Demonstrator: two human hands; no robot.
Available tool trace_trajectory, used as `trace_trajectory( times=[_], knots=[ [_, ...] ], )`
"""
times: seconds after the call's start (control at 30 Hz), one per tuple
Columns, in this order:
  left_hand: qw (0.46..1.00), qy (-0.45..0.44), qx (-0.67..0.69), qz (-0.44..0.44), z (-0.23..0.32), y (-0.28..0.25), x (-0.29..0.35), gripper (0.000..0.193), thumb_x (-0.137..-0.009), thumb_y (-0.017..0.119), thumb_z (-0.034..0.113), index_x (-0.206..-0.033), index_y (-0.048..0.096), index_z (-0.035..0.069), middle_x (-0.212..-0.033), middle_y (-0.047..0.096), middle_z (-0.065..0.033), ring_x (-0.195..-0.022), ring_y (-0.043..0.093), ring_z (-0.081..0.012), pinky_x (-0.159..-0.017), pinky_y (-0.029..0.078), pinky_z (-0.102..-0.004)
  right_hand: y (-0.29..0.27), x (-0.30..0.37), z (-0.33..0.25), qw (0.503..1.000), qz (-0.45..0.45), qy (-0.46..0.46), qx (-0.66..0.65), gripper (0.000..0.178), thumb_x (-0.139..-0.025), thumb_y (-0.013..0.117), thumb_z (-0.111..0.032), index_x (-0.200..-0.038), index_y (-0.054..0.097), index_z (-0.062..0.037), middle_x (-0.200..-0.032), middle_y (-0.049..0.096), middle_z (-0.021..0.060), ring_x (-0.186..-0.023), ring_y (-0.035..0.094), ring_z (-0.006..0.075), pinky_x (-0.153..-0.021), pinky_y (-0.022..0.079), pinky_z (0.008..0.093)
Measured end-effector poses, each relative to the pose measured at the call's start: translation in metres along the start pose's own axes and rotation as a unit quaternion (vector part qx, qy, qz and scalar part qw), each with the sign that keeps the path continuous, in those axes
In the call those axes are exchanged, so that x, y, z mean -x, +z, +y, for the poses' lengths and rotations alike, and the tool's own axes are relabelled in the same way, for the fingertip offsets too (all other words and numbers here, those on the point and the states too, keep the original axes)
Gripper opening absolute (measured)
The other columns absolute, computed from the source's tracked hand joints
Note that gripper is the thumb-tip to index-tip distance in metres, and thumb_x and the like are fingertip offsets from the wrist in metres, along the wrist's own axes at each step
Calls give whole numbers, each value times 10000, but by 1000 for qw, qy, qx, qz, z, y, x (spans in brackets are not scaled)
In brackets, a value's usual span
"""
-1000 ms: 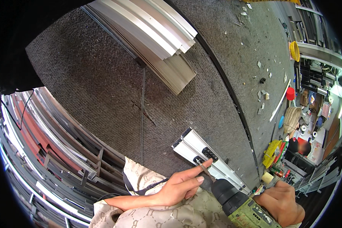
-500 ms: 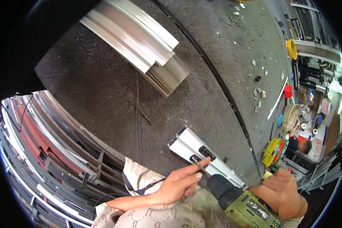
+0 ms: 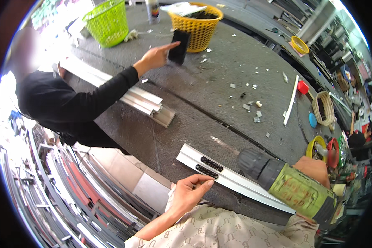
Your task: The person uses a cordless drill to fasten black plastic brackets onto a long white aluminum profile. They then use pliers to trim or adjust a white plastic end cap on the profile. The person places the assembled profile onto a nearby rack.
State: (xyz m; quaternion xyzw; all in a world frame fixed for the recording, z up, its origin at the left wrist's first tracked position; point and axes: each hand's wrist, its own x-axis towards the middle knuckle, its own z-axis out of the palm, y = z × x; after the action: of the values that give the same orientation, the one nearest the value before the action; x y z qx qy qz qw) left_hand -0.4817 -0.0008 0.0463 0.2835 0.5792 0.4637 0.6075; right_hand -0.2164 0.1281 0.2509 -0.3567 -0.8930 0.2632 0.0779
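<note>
Your left hand (image 3: pixel 190 192) rests with fingers curled together, fingertips touching the near edge of the long white aluminium profile (image 3: pixel 231 177) with two black slotted inserts, lying on the dark grey workbench (image 3: pixel 202 99). Your right hand (image 3: pixel 316 169) is clamped on the green cordless drill (image 3: pixel 289 186), above the profile.

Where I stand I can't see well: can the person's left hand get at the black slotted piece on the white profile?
Probably yes. The left hand sits right beside the black slotted piece on the white profile, with nothing between them; the drill lies farther right.
</note>
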Motion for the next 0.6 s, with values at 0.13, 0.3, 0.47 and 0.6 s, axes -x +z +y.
trace_trajectory(
  times=[0.13, 0.3, 0.47, 0.6],
  knots=[
    [926, 194, -321, 41, 23, 7, -25, 211, -913, 803, 239, -1048, 813, 77, -876, 772, -154, -757, 745, -288, -677, 563, -367, 66, 106, 43, 965, 241, 39, -97, 263, -744, 862, -254, -897, 751, -72, -783, 733, 31, -676, 687, 225, -610, 486, 384],
    [799, 191, -566, -67, 47, 17, -59, 257, -888, 813, 305, -1065, 819, 120, -913, 776, -141, -832, 745, -332, -753, 575, -401, 119, 196, 73, 967, 215, 115, -80, 278, -717, 902, -254, -957, 792, -168, -999, 800, 34, -886, 738, 264, -777, 491, 445],
    [712, 229, -648, -143, 59, 28, -67, 264, -884, 813, 330, -972, 797, 82, -877, 775, -138, -849, 746, -347, -769, 569, -424, 163, 253, 70, 933, 304, 156, -110, 261, -754, 880, -167, -1006, 812, -171, -1014, 802, 56, -873, 759, 252, -736, 515, 414],
    [721, 190, -646, -162, 60, 37, -79, 280, -833, 871, 281, -984, 806, 55, -725, 731, -154, -673, 735, -290, -654, 556, -382, 187, 273, 58, 870, 401, 173, -227, 268, -807, 839, -142, -1030, 776, -7, -863, 779, 132, -715, 755, 234, -669, 588, 341]
  ],
)
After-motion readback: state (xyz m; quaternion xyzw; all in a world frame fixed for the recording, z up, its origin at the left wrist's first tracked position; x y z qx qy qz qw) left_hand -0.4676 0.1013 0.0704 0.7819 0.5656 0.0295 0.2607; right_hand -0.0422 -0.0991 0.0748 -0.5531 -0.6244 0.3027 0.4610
